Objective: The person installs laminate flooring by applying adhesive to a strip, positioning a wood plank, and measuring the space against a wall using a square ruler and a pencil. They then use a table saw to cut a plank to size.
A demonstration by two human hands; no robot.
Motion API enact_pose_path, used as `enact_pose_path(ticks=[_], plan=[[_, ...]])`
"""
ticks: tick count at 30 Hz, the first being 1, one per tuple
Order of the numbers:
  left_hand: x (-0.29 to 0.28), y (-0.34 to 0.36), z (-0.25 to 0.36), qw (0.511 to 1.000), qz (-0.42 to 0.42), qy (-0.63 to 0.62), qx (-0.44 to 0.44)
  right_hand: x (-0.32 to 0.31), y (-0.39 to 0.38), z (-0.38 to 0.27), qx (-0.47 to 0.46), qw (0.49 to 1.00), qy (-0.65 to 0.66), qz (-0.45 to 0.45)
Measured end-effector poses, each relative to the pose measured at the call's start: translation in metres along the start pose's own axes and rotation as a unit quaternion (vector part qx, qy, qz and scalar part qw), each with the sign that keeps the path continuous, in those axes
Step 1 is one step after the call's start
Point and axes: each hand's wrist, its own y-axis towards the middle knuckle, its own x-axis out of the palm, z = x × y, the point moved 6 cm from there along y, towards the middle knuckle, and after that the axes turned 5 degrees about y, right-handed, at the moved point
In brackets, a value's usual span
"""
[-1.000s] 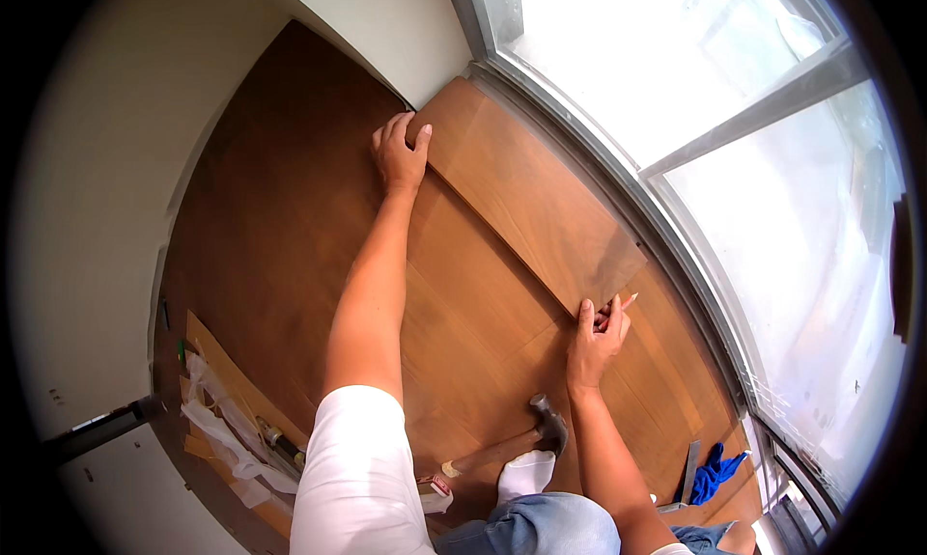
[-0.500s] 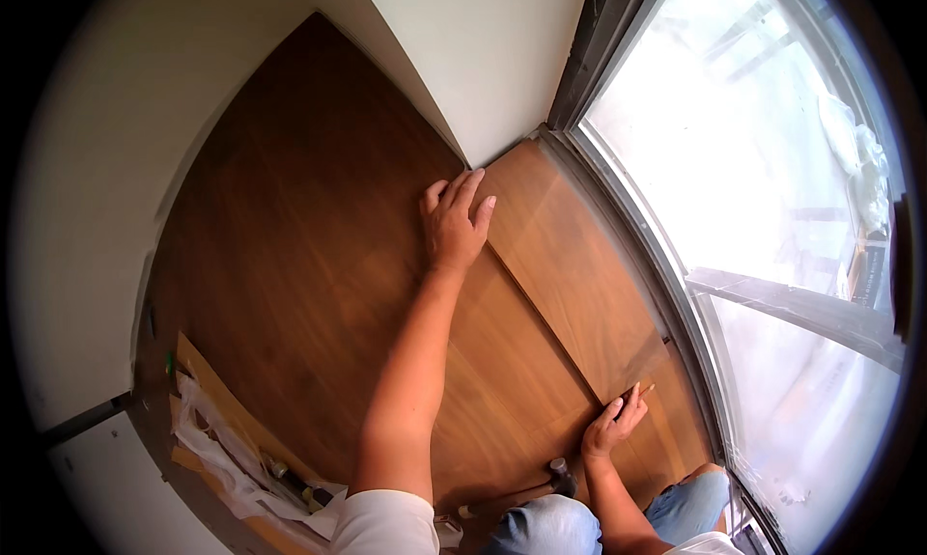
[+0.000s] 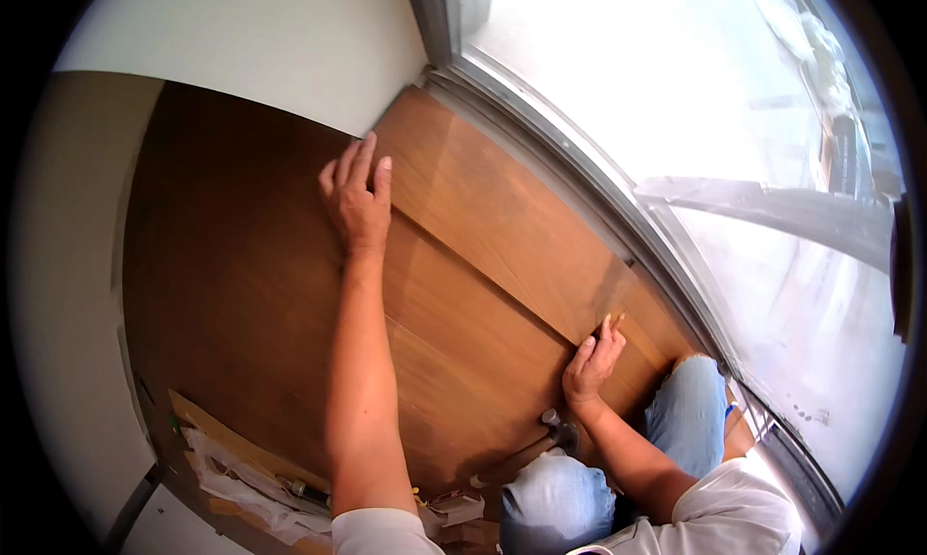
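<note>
While the person kneels on the wooden floor (image 3: 241, 294), the jeans-clad knees fill the lower edge of the head view, and a hammer (image 3: 541, 441) lies just beside the nearer knee, its head toward the right hand. At the lower left, near the left elbow, torn brown cardboard and crumpled white wrapping (image 3: 246, 478) lie in a loose strip along the dark floor; a small white carton (image 3: 456, 507) sits beside them. Any print on these is too small to tell.

The right hand (image 3: 594, 364) rests on the near end of the loose plank (image 3: 512, 246), fingers pressed together and curled at its edge. Whether they pinch a small object there cannot be told.

The plank's long axis runs diagonally from the right hand up and left, parallel to the window frame (image 3: 579, 169). The left hand (image 3: 357, 200) lies flat on the seam at the far end, fingers extended and slightly spread, tips touching the white wall (image 3: 290, 63). The plank lies between both hands, toward the window from each. The right hand is nearer the body.
</note>
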Motion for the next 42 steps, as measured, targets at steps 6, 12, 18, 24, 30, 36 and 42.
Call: enact_pose_path(ticks=[6,12,18,24,30,36,42], plan=[[0.018,0.005,0.012,0.998,0.016,0.009,0.059,-0.008,0.005,0.014,0.023,0.999,0.025,0.001],[0.018,0.004,0.011,0.997,0.006,0.015,0.076,-0.011,0.003,0.019,0.095,0.989,0.113,-0.005],[0.017,0.001,0.003,0.997,-0.012,0.024,0.078,-0.033,0.02,0.034,0.119,0.95,0.283,0.064],[0.021,0.002,0.01,0.997,-0.004,-0.004,0.075,-0.038,0.067,0.057,0.157,0.878,0.442,0.097],[0.018,0.01,-0.002,0.996,-0.011,-0.024,0.08,-0.027,0.073,0.068,0.112,0.905,0.399,0.094],[0.02,0.009,0.005,0.996,-0.015,-0.032,0.086,-0.021,0.091,0.066,0.122,0.854,0.487,0.135],[0.016,0.006,0.012,0.996,-0.016,-0.046,0.075,-0.014,0.097,0.065,0.125,0.891,0.412,0.143]])
